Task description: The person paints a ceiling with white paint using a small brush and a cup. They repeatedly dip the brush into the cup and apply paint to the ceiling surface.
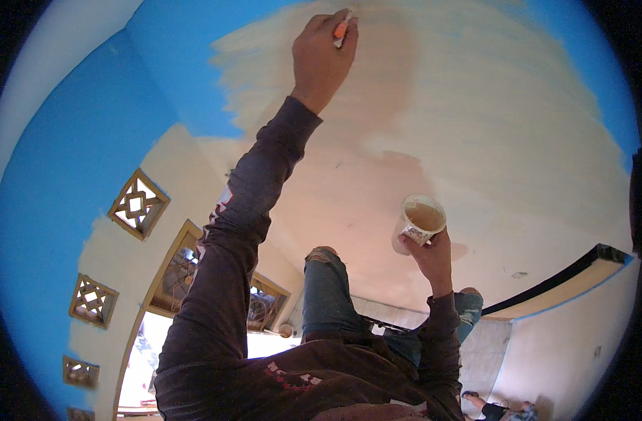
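Left hand [324,57] clutched a small orange-and-white handle [340,30] up by the blue-and-cream wall [489,119]; right hand [433,254] cupped a round whitish plastic tub [405,228] of beige paint [424,216] lower down. Probably light but squeezy, so holding low made sense.

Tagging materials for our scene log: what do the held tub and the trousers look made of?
Tub: probably plastic, low sheen; thin rounded rim and smooth pale wall suggest it.
Trousers: likely denim, matte; faded blue cloth, ripped at the knee. Exact fibre can't be told.
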`<state>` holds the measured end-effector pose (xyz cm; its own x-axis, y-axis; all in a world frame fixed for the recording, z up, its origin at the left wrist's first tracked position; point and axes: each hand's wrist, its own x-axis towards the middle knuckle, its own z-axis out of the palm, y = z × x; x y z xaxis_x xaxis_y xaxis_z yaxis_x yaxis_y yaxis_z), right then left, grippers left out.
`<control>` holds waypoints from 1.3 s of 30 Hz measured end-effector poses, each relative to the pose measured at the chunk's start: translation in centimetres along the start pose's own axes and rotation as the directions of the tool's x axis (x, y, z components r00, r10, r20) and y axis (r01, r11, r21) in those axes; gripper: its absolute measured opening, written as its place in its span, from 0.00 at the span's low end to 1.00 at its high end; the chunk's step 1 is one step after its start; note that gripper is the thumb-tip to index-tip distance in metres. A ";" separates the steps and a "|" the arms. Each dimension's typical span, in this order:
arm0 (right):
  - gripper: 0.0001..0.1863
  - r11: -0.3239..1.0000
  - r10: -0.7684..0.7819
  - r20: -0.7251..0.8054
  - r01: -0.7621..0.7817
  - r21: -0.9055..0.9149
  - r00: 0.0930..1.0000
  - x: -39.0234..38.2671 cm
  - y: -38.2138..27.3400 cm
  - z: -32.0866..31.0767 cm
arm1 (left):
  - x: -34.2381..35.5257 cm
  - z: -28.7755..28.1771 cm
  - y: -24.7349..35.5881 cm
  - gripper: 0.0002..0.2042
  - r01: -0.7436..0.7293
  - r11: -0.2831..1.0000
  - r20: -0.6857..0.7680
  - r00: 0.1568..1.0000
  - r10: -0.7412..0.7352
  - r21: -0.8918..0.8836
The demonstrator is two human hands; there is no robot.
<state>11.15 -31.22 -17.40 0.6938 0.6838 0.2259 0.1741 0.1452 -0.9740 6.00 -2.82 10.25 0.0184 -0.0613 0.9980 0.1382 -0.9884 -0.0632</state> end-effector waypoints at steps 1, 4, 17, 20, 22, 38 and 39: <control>0.37 1.000 0.000 -0.007 0.000 -0.003 1.000 -0.1 -0.1 -0.2 | 0.1 -0.5 0.0 0.11 0.014 1.000 -0.016 1.000 -0.015 -0.028; 0.35 1.000 0.003 -0.028 -0.003 -0.012 1.000 -0.4 -0.3 -0.5 | 0.3 -2.2 -1.6 0.11 0.254 0.949 0.007 0.966 -0.257 -0.189; 0.37 1.000 -0.024 -0.009 0.024 0.001 1.000 -0.3 0.7 0.1 | 0.5 -2.3 -14.8 0.12 0.564 0.373 0.327 0.780 -0.534 -0.737; 0.37 1.000 -0.004 -0.006 0.004 0.003 1.000 -0.3 0.9 0.1 | -0.1 -3.5 -18.5 0.12 0.553 0.289 0.324 0.755 -0.569 -0.781; 0.37 1.000 0.011 -0.017 -0.011 -0.014 1.000 -0.6 0.9 -0.1 | -0.5 -4.8 -20.4 0.13 0.568 0.284 0.316 0.732 -0.604 -0.772; 0.38 1.000 0.025 0.005 -0.025 -0.001 1.000 -1.9 2.0 -1.8 | -1.9 -18.4 -34.1 0.09 0.547 0.636 -0.053 0.734 -0.677 -0.545; 0.38 0.999 0.032 0.000 -0.032 -0.020 1.000 -2.1 2.2 -2.1 | -1.9 -18.4 -33.9 0.09 0.535 0.647 -0.075 0.737 -0.672 -0.544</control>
<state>11.52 -33.79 -20.02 0.6989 0.6881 0.1951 0.1661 0.1091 -0.9800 -16.97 28.24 10.72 -0.1540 0.6086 0.7784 -0.4390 -0.7479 0.4979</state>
